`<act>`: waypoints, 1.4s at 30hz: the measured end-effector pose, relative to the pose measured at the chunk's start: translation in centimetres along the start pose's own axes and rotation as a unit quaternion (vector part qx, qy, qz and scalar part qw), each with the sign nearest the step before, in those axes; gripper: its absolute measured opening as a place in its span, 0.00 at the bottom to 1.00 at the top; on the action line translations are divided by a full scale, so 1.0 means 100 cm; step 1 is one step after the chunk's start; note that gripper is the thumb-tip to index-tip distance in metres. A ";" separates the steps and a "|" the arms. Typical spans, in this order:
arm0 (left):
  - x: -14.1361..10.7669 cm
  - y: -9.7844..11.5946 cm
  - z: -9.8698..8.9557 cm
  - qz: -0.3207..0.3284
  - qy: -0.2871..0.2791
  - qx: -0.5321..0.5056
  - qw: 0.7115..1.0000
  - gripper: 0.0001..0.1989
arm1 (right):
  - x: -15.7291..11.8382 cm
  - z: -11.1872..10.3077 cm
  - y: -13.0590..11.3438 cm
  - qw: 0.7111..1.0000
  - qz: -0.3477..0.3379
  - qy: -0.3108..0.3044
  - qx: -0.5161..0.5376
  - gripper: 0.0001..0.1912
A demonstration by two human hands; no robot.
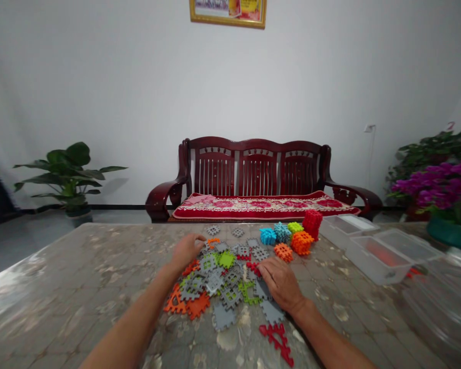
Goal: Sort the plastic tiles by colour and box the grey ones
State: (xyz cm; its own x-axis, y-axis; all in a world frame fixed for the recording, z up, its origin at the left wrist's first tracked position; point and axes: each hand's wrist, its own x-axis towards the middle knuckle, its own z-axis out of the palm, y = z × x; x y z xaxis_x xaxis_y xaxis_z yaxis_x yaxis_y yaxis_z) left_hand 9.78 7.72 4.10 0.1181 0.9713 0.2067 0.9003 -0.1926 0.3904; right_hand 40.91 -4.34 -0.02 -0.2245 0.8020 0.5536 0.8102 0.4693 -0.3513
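While the right hand [280, 282] is resting at the right side of the tile pile [214, 281], its bent fingers are pointing leftward onto a red piece [252, 268], which is lying just left of the fingertips, its visible length running sideways; whether they are grasping it, one cannot tell. The left hand [189, 250] is lying farther from that piece, at the pile's far-left edge, its fingers loosely bent near an orange piece [214, 241], their grip also unclear. The pile is covering the table [111, 287] between both hands; beyond, colored stacks [301, 243] are standing near clear boxes [372, 269].
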 end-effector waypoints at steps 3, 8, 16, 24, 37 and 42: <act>0.021 0.013 0.004 0.006 -0.015 0.029 0.999 0.18 | 0.000 0.000 0.000 1.000 -0.011 -0.005 -0.006 0.18; 0.048 0.028 0.014 0.008 -0.075 0.085 0.994 0.14 | -0.001 -0.001 -0.001 1.000 -0.023 -0.009 -0.001 0.18; 0.059 0.032 0.025 0.018 -0.116 0.154 0.981 0.11 | -0.001 0.006 0.004 0.998 -0.059 0.011 -0.015 0.19; 0.056 0.018 0.020 0.039 -0.120 0.163 0.979 0.14 | -0.001 0.007 0.004 0.998 -0.060 0.020 -0.016 0.16; 0.046 0.026 0.013 0.039 -0.038 0.132 0.990 0.10 | -0.001 0.007 0.004 0.998 -0.055 0.018 -0.025 0.15; 0.029 0.037 0.004 0.115 0.028 0.036 0.992 0.14 | 0.000 0.004 0.002 0.999 -0.030 0.019 -0.001 0.16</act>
State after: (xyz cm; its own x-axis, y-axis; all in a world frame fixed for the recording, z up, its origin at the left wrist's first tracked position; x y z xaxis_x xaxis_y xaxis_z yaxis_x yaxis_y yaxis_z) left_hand 13.64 9.83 5.77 0.3031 0.8929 0.3330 0.8800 -0.3963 0.2617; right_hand 40.85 -4.05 -0.38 -0.2520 0.7574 0.6024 0.7971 0.5154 -0.3146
